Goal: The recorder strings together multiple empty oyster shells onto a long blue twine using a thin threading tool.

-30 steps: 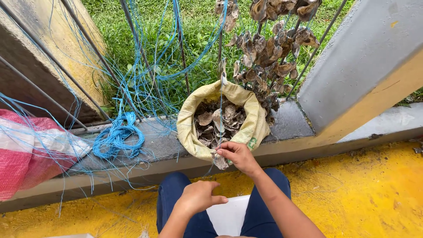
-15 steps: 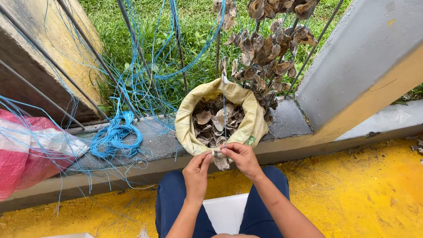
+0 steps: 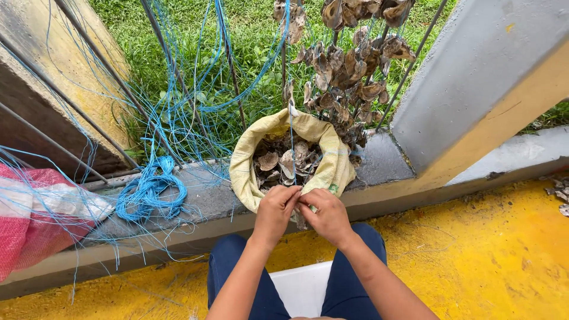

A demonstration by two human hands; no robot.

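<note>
My left hand (image 3: 275, 211) and my right hand (image 3: 326, 214) meet in front of an open yellow sack (image 3: 242, 172) full of grey oyster shells (image 3: 284, 163). Together they pinch one shell (image 3: 300, 220), mostly hidden between the fingers. A thin blue string (image 3: 291, 136) runs straight up from my hands. Above it hang strands of threaded shells (image 3: 349, 59) against the railing. My knees in dark blue trousers (image 3: 228, 266) frame a white seat (image 3: 299, 287).
A coil of blue string (image 3: 148, 192) lies on the grey kerb (image 3: 195, 204), with loose strands spread over thin metal rods (image 3: 157, 35). A red and white sack (image 3: 26, 225) lies at left. A grey and yellow beam (image 3: 492, 89) slants at right. Yellow floor (image 3: 474, 261) below, grass (image 3: 195, 35) behind.
My left hand rose from my knee to join the right hand at the shell by the sack's front edge. Both hands now work close together on it.
</note>
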